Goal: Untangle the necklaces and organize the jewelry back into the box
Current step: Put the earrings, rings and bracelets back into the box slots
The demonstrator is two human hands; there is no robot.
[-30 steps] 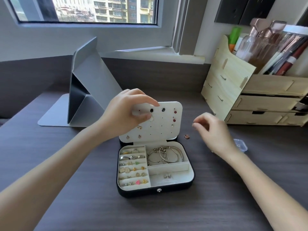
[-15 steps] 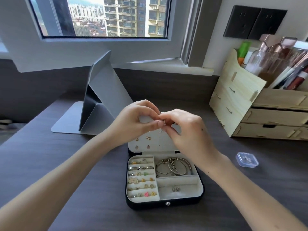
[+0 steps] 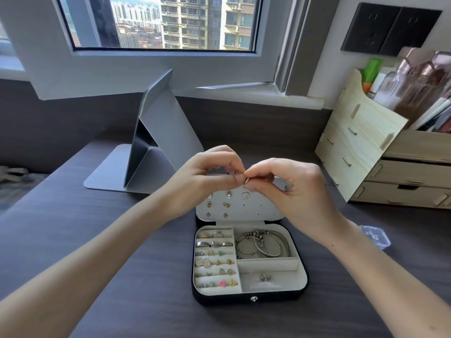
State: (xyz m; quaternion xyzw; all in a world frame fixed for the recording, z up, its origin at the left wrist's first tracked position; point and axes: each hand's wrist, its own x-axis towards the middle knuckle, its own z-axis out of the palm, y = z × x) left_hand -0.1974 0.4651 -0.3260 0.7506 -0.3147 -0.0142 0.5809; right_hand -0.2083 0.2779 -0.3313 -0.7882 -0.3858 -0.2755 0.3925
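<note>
Desk [image 3: 146,301]: right hand [image 3: 296,191] joined left hand [image 3: 197,184], both pinching earring [image 3: 247,181].

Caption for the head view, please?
Left hand and right hand pinch a small gold piece over the open jewelry box.

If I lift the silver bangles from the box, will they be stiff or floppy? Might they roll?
The silver bangles look like rigid metal hoops, so probably stiff. They overlap, so one may drag others. Round, so likely to roll.
</note>
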